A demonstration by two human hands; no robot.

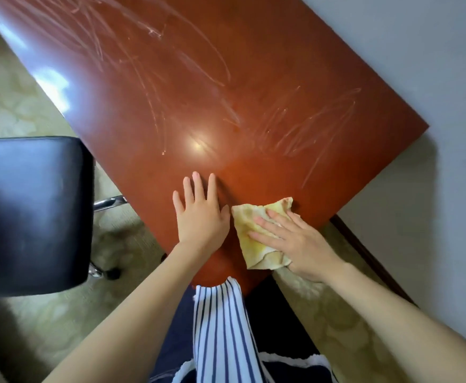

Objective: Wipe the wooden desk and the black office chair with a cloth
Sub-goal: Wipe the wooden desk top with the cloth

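Note:
The reddish-brown wooden desk [198, 87] fills the middle of the view, its near corner pointing at me, with pale streak marks across its top. A crumpled yellow cloth [249, 221] lies near that corner. My right hand [295, 240] presses flat on the cloth with straight fingers. Just left of the cloth, my left hand [200, 214] rests palm down on the bare wood, fingers spread. The black office chair [30, 214] stands at the left, beside the desk's left edge.
A pale wall [419, 78] runs along the desk's right side, with a dark skirting board [364, 250] below it. Patterned beige carpet [323, 313] covers the floor. The chair's chrome base and a castor [110, 272] show under the seat.

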